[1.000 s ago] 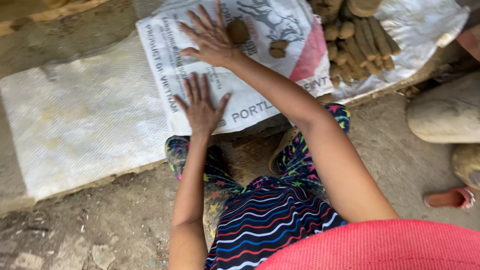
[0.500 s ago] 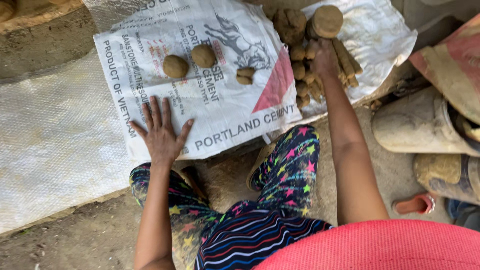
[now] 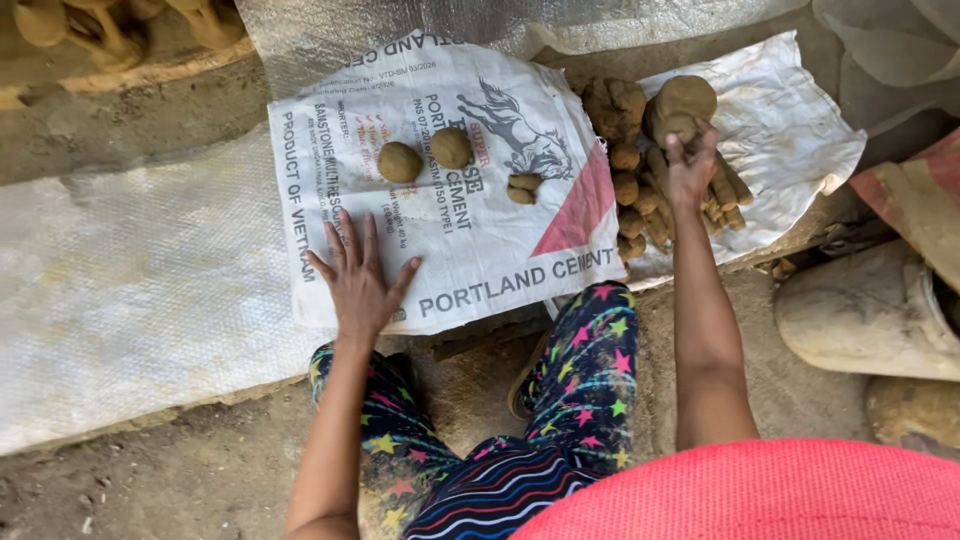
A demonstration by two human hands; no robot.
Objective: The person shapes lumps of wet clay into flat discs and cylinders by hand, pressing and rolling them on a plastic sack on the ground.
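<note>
**Two hands over a sack and a heap of clay**

Nearest to me are the person's knees, in dark trousers [image 3: 590, 350] dotted with coloured stars, folded up in a crouch on the bare dirt floor [image 3: 150, 490]. A pink garment [image 3: 760, 495] fills the lower right corner.

Just beyond the knees lies a white printed sack [image 3: 470, 250], spread flat over a wider sheet of pale woven plastic [image 3: 130, 300]. The left hand [image 3: 358, 285] rests palm down on the sack's near left part, fingers spread wide and holding nothing.

Farther up the sack sit two round clay balls [image 3: 400, 162], side by side and nearly touching, with a smaller, lumpy bit of clay [image 3: 522, 188] a little apart to their right.

The right arm stretches out past the sack's right edge to a heap of clay rolls and lumps [image 3: 640, 190] piled on a crumpled white cloth [image 3: 790, 130]. The right hand [image 3: 690, 165] is at the top of that heap, fingers bent and closed around a clay lump [image 3: 683, 100], thumb on its left side.

To the right of the cloth a big rounded clay vessel [image 3: 865, 310] lies on its side. At the far left corner more clay pieces [image 3: 130, 25] rest on a low ledge, too cut off to make out clearly.
</note>
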